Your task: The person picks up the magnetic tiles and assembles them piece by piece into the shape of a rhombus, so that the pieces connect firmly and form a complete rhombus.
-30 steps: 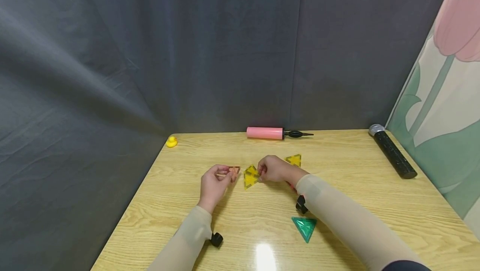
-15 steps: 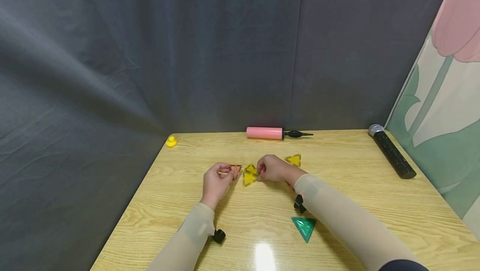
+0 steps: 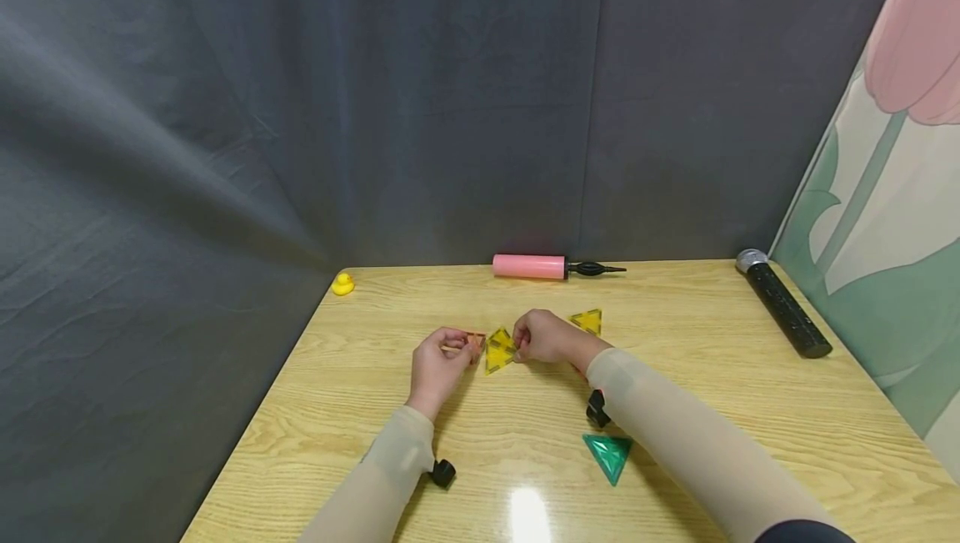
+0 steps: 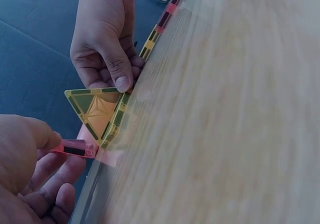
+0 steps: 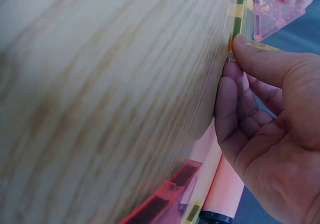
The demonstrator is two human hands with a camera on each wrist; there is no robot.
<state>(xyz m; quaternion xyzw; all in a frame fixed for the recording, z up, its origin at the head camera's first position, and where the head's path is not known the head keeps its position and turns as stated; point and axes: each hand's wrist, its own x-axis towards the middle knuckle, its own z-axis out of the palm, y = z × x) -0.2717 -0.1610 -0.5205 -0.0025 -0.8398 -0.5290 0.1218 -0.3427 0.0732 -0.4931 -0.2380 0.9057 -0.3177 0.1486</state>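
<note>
Between thumb and fingers, my left hand (image 3: pixel 437 366) pinches a translucent red triangular magnetic tile (image 4: pixel 77 148). The tile's tip is close beside two joined yellow triangular magnetic tiles (image 3: pixel 498 353); whether they touch I cannot tell. One yellow tile (image 4: pixel 92 104) leans up from the table while the other lies flat. My right hand (image 3: pixel 545 336) pinches the yellow pair at its right edge, fingers against the tabletop. In the right wrist view the red tile (image 5: pixel 270 14) stands tilted above the table, held by the left fingertips.
Behind my right hand lies another yellow triangular tile (image 3: pixel 587 321); a red tile (image 3: pixel 580 371) is mostly hidden by the forearm. A green triangle (image 3: pixel 611 455) lies nearer. Along the back are a rubber duck (image 3: pixel 342 284), a pink hand pump (image 3: pixel 529 266) and a microphone (image 3: pixel 787 309).
My left hand has moved a little to the right, bringing the red tile up close to the yellow pair. The right hand has hardly moved and keeps its pinch.
</note>
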